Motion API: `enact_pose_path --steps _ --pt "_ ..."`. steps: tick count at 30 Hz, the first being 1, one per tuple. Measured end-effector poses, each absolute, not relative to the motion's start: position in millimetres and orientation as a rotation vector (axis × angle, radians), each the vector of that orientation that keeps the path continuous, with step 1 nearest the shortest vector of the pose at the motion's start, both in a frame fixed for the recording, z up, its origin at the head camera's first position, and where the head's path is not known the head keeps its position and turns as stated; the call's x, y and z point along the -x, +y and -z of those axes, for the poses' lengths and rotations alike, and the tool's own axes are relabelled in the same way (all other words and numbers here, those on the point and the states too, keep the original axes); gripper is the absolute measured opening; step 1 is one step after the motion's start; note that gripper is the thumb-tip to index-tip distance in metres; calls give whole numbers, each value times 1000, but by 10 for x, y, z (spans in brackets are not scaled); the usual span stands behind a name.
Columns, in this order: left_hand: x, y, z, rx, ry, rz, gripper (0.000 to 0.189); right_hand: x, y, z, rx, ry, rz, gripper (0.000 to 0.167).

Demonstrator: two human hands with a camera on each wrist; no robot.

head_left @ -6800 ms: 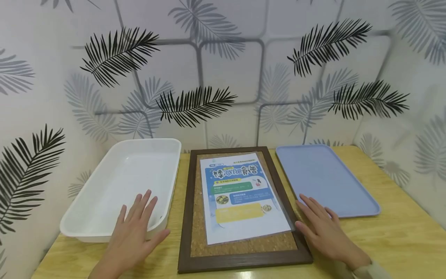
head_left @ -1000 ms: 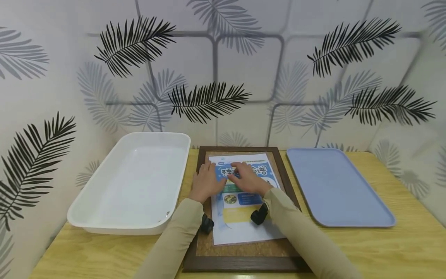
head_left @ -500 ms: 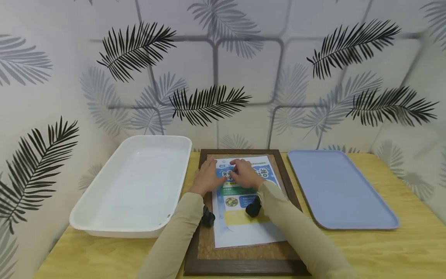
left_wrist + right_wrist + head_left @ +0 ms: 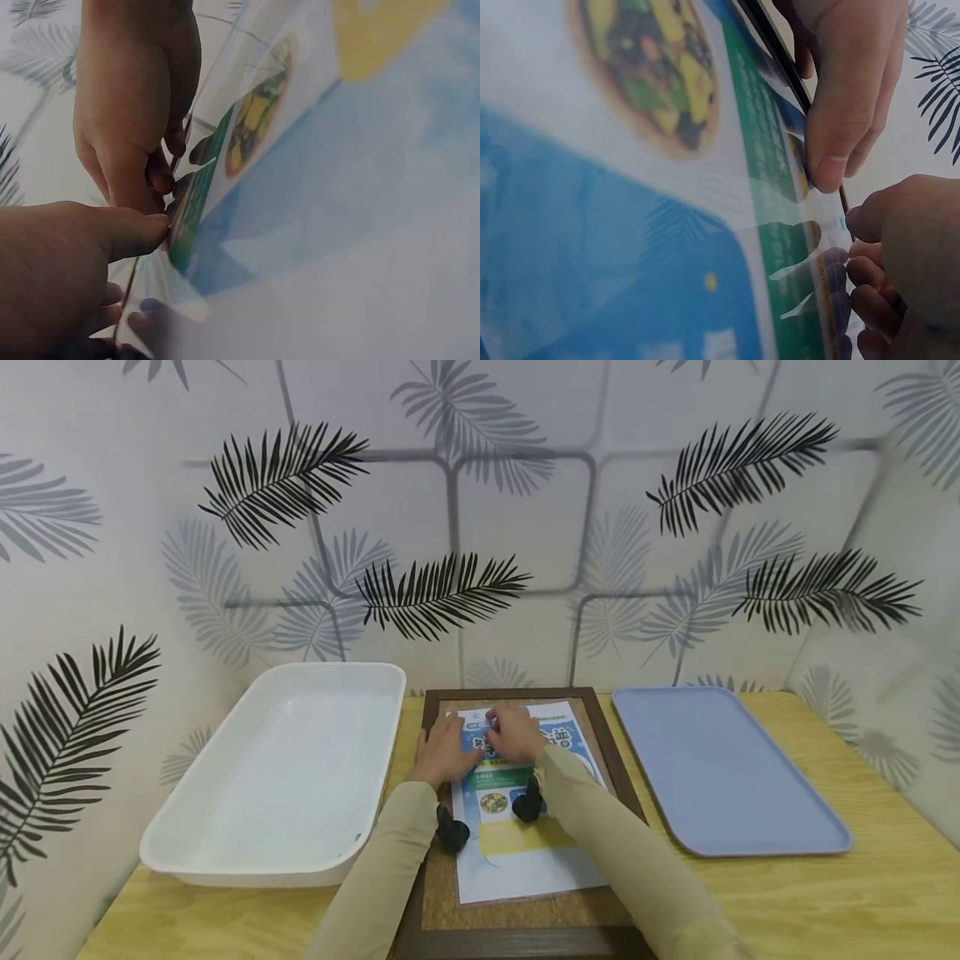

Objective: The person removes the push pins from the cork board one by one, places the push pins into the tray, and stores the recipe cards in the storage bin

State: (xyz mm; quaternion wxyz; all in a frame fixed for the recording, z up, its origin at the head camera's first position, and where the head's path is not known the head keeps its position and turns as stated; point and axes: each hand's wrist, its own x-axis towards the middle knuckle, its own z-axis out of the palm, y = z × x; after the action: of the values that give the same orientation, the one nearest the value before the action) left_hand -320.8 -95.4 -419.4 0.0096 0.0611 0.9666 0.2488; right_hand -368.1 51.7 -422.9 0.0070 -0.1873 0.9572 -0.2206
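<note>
A printed poster in a clear glossy sheet lies slightly askew on a cork board with a dark brown frame. My left hand rests near the poster's upper left, fingers toward the far edge and thumb stretched out to the right. Close beside its thumb, my right hand bends its fingers down at the poster's top part. In the right wrist view, the right hand has curled fingers at the sheet's edge, near the left thumb. Whether anything small lies between those fingertips is hidden.
To the left stands a deep white tray; a flat lilac-blue tray lies to the right. The wooden table meets a leaf-patterned wall behind. Dark wrist cameras hang beneath both sleeves.
Several seconds ago both hands were spread apart near the front; now they are together at the poster's top. In the last second the right hand shifted slightly left, closer to the left hand.
</note>
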Motion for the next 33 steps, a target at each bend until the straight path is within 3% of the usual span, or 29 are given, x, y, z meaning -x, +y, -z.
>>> enact_pose_path --steps 18,33 --pt "3303 -914 4194 -221 3058 -734 66 3867 393 4119 543 3107 694 26" --pt "3251 -962 4247 -154 3005 -721 69 3896 256 4310 356 3095 976 18"
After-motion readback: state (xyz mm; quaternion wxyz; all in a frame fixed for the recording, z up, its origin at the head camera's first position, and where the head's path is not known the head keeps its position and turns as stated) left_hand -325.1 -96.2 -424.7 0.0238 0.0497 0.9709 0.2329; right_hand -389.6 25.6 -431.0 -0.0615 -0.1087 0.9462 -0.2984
